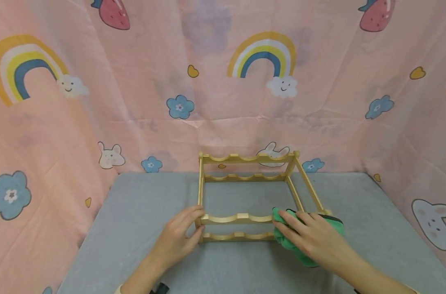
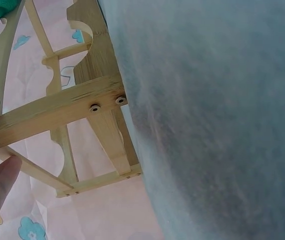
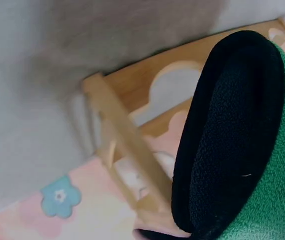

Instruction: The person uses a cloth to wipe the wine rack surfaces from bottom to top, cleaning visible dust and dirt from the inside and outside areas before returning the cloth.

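A light wooden wine rack (image 1: 241,219) with scalloped rails stands on the grey cloth-covered table. My left hand (image 1: 177,237) grips its front left corner, with fingers over the top and thumb lower down; the left wrist view shows fingertips on both sides of the wooden post (image 2: 57,110). At the front right, my right hand (image 1: 315,239) holds a green cloth (image 1: 303,257) with dark edging against the end of the upper front rail. Its thumb is hidden. Up close, in the right wrist view, the cloth's black folded part (image 3: 227,135) covers much of the rack.
Behind the table (image 1: 146,204) hangs a pink curtain (image 1: 223,134) printed with rainbows, flowers and rabbits, which also runs along both sides. The rack's back rails (image 1: 245,178) stand near it. A small black object (image 1: 161,288) shows by the left forearm.
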### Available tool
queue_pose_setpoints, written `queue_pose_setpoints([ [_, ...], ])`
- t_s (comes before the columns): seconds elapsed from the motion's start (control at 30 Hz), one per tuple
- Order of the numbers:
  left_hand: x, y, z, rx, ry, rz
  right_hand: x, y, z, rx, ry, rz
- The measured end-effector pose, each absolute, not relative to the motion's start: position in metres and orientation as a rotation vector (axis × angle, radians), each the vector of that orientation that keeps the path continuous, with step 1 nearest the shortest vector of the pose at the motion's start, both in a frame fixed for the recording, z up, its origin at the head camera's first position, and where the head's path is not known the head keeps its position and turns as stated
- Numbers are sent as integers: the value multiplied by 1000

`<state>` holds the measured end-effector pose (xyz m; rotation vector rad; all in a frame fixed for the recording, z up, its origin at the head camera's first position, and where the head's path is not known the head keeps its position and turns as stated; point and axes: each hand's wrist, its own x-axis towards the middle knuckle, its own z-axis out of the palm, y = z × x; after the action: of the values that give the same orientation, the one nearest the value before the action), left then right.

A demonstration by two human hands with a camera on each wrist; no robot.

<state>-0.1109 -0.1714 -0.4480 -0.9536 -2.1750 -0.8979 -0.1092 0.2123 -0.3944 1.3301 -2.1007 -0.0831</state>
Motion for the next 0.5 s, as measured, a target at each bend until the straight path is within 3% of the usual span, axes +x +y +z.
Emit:
queue_pose_setpoints([
  [0.5, -114, -170, -451, -1009, -2089, -970, -131, 254, -342, 1263, -2067, -159],
])
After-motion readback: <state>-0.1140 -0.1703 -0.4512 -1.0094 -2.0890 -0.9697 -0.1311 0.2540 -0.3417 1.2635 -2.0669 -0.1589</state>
